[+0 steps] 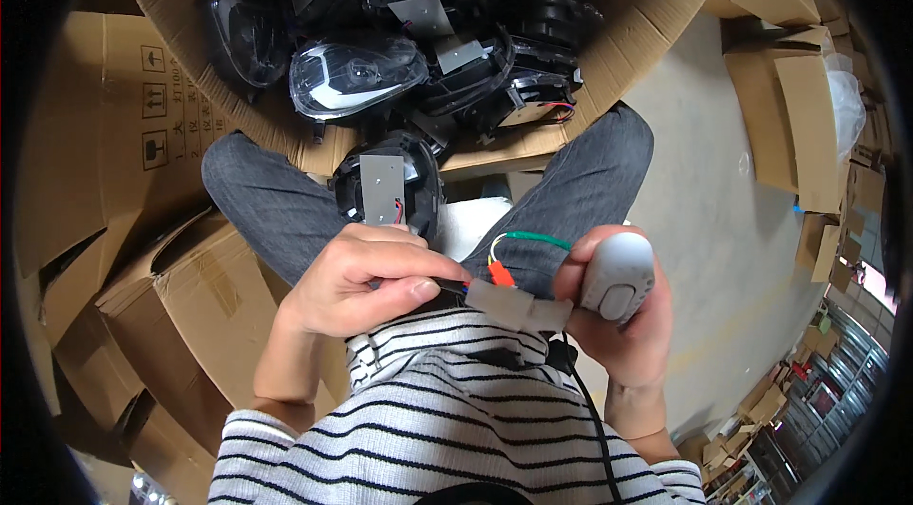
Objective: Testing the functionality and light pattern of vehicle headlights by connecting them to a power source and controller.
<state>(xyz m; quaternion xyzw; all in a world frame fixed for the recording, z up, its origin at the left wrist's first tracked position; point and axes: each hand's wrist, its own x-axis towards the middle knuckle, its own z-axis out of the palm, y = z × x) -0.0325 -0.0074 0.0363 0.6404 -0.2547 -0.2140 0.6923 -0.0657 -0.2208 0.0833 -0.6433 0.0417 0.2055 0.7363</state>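
My left hand [357, 281] is closed, thumb and forefinger pinching a dark cable [451, 285] whose thin wires run into a whitish plug connector [499, 303]. In my right hand [632, 343] is a white rounded handheld device [618, 277] with an oval button. The connector's right end lies beside my right fingers; whether they grip it too is hidden. From a small red connector [500, 273] a green-sleeved wire [537, 237] arcs to my right fingertips. Just beyond my left hand, a black headlight housing [418, 180] with a grey metal plate [382, 189] rests by my legs.
A large open cardboard box [632, 53] ahead holds several black headlights with clear lenses [357, 75]. Cardboard cartons [223, 291] stand to my left, and more boxes [804, 129] lie on the concrete floor [704, 191] at right. A black cord [594, 419] hangs across my striped top.
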